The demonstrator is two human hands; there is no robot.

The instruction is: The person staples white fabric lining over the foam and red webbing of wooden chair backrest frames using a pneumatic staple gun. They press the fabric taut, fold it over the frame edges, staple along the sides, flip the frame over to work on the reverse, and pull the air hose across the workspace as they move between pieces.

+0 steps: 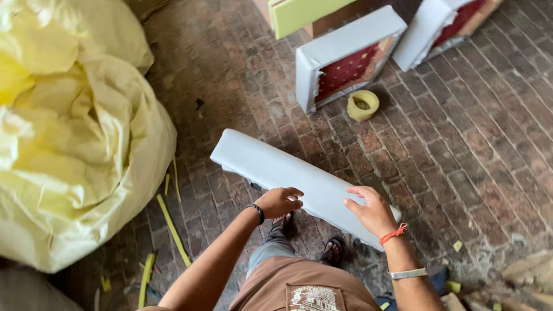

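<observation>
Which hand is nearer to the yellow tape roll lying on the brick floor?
The right hand. It rests on the pale grey panel almost straight below the tape roll in the picture. The left hand grips the panel's near edge further to the left, farther from the roll.

A yellow tape roll (363,105) lies on brick floor (472,150) beside a white-wrapped cushion (344,56).
</observation>
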